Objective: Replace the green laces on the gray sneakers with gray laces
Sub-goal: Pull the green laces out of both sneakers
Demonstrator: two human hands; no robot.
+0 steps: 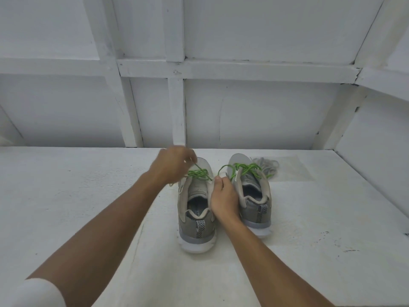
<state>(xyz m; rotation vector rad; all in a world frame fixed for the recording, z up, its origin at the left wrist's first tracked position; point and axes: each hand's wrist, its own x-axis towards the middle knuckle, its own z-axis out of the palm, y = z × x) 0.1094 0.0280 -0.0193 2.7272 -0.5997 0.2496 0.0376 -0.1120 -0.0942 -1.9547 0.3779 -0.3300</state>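
Both sneakers stand side by side on the tabletop (88,196), heels toward you. Your left hand (174,165) is raised over the toe of the left sneaker (195,207) and pinches a strand of its green lace (199,173), pulled up taut. Your right hand (223,198) sits between the two, gripping the left sneaker's inner side, thumb up by the eyelets. The right sneaker (254,196) is laced in green too. The gray laces (266,167) lie heaped just beyond it.
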